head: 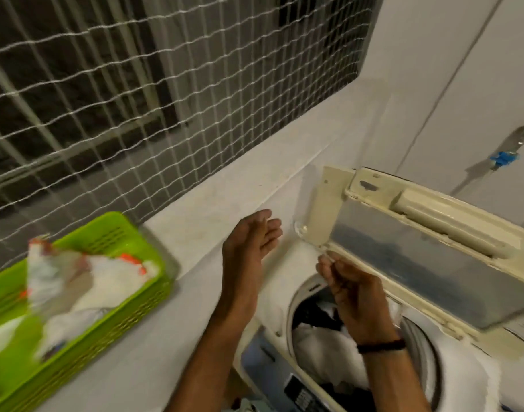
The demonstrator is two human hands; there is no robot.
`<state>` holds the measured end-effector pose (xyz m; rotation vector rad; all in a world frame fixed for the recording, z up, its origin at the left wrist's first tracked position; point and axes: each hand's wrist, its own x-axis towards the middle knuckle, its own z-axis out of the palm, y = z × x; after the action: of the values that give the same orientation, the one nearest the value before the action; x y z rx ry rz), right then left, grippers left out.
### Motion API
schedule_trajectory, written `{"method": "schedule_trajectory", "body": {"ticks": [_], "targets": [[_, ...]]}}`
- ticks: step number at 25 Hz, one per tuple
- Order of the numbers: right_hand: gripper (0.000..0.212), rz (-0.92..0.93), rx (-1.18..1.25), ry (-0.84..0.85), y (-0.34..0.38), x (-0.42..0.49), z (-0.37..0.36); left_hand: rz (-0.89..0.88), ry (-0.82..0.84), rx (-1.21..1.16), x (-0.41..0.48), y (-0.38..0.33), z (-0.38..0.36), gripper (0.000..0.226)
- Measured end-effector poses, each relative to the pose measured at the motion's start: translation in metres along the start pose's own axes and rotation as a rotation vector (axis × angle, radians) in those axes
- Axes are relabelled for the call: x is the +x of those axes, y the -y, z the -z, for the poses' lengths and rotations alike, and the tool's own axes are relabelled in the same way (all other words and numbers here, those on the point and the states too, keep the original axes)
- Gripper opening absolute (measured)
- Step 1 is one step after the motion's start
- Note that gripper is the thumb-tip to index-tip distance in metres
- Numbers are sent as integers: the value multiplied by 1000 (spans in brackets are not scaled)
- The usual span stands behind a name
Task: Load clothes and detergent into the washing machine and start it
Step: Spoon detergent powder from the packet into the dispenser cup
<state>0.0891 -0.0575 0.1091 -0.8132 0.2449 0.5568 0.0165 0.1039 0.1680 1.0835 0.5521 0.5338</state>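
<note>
A top-loading washing machine (287, 292) stands at the lower right with its cream lid (409, 233) folded up. White and dark clothes (317, 337) lie in its drum. My left hand (251, 236) is open, fingers straight, in the air above the ledge just left of the machine. My right hand (352, 295) hovers over the drum mouth with fingers loosely curled and nothing in them; a black band circles the wrist. A green plastic basket (129, 307) at the left holds a crumpled white packet with orange marks (64, 278).
A pale ledge (210, 203) runs along under a window covered by white netting and bars (135, 84). A white wall with a pipe and a blue tap fitting (503, 159) rises behind the machine. The control panel (299, 391) sits at the machine's near edge.
</note>
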Motion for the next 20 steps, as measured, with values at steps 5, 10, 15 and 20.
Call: {"method": "schedule_trajectory", "body": {"ticks": [5,10,15,20], "targets": [[23,-113,-261,275,-12,-32,-115,-368,-207,3,-50,-87,71,28],[19,-8,-573,538,-54,-46,-196,-623,-607,94,-80,-121,152,12],[27,344,-1345,670,-113,-50,-236,-390,-832,511,-83,-119,211,15],[35,695,-1729,532,-143,-66,-248,-72,-735,1011,-81,-105,224,26]]}}
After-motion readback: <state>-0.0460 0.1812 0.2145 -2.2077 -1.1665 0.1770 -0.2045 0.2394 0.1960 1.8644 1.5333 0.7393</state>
